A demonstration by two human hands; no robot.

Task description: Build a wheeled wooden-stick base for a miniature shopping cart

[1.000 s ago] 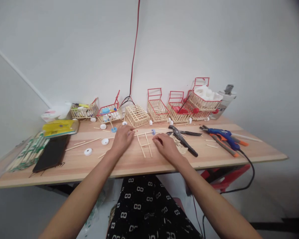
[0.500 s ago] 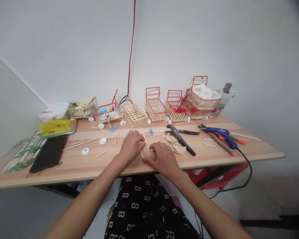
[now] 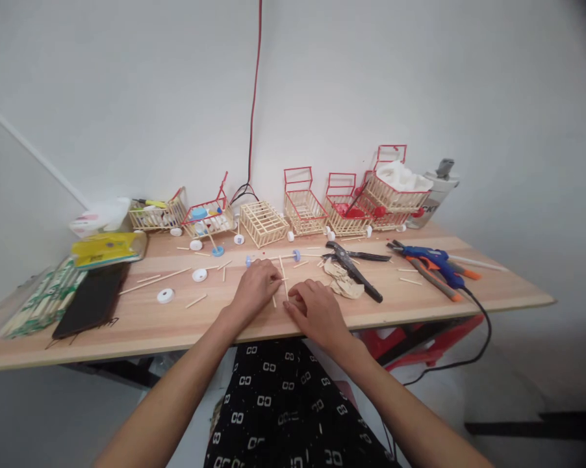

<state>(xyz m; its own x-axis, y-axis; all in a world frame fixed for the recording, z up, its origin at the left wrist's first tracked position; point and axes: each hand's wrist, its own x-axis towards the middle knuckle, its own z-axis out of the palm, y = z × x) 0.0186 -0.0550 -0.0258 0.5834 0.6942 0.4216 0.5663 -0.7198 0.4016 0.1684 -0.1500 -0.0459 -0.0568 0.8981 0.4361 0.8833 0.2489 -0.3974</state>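
Observation:
My left hand [image 3: 256,289] and my right hand [image 3: 314,312] rest palm-down side by side near the front edge of a wooden table [image 3: 420,302]. Between and under them lies a small ladder-like frame of thin wooden sticks [image 3: 282,274]; both hands touch it and cover its near end. An axle stick with blue wheels [image 3: 295,255] lies just beyond the fingers. Whether the fingers pinch the sticks is hidden.
Several stick-built carts [image 3: 303,211] with red handles line the wall. Black pliers [image 3: 354,272] and crumpled paper [image 3: 342,283] lie to the right, a blue glue gun [image 3: 432,258] farther right. White caps [image 3: 165,296], a black phone [image 3: 91,301], chopstick packs [image 3: 39,300] sit left.
Both hands have drawn back toward the table's front edge and closer together, sliding the stick frame with them. The view has shifted slightly.

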